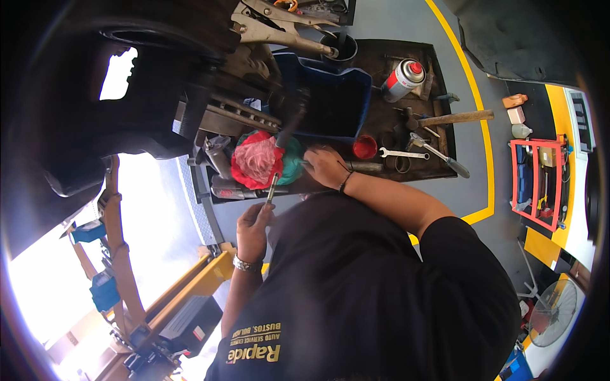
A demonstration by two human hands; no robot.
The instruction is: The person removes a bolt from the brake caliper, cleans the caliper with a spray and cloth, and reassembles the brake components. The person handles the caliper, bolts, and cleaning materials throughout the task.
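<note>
My left hand (252, 230) is closed around the lower end of a slim metal pin (272, 189), which points up in front of the rags. Beside it lies a bunched heap of cloth, a red and pink rag (256, 159) with a green rag (291, 162) along its right side. My right hand (326, 167) has its fingers curled together at the edge of the green rag; their tips are partly hidden. Just right of that hand stands a small open tub of red grease (365, 147).
On the dark tray (438, 60) are a blue bin (330, 101), a spray can (404, 80), a hammer (454, 119), a combination wrench (404, 154) and a ratchet (440, 155). Locking pliers (286, 32) lie at the back. A large dark vehicle part (152, 108) overhangs the left.
</note>
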